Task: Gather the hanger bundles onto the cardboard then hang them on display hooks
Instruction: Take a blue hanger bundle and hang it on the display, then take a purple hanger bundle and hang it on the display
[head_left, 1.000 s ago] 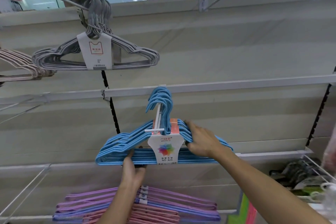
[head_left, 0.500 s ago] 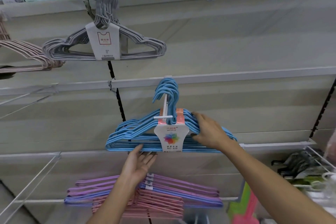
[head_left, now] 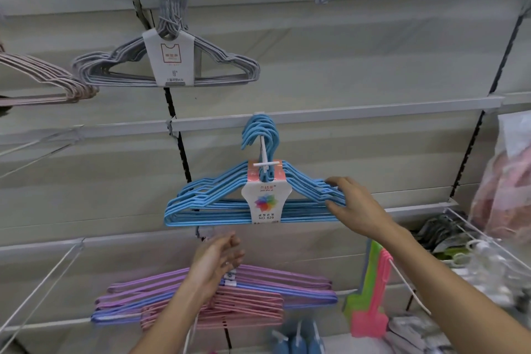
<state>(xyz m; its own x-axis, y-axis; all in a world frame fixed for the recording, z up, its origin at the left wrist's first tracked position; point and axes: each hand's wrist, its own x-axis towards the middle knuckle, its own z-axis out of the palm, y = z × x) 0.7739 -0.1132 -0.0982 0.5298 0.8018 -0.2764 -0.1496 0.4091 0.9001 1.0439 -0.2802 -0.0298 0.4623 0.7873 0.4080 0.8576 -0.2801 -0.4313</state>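
Your left hand (head_left: 217, 257) hovers at 6 o'clock with fingers loosely spread, holding nothing, in front of the pink and purple hanger bundles (head_left: 218, 299) and just below the blue hanger bundle (head_left: 230, 204). Your right hand (head_left: 355, 205), at 3 o'clock from the bundle's card label (head_left: 265, 204), has its thumb and fingertips lightly curled on the right shoulder wires of the blue hanger bundle, which hangs from the white display hook (head_left: 263, 152) at centre. Farther up, at 11 o'clock, a grey hanger bundle (head_left: 166, 66) hangs on an upper hook.
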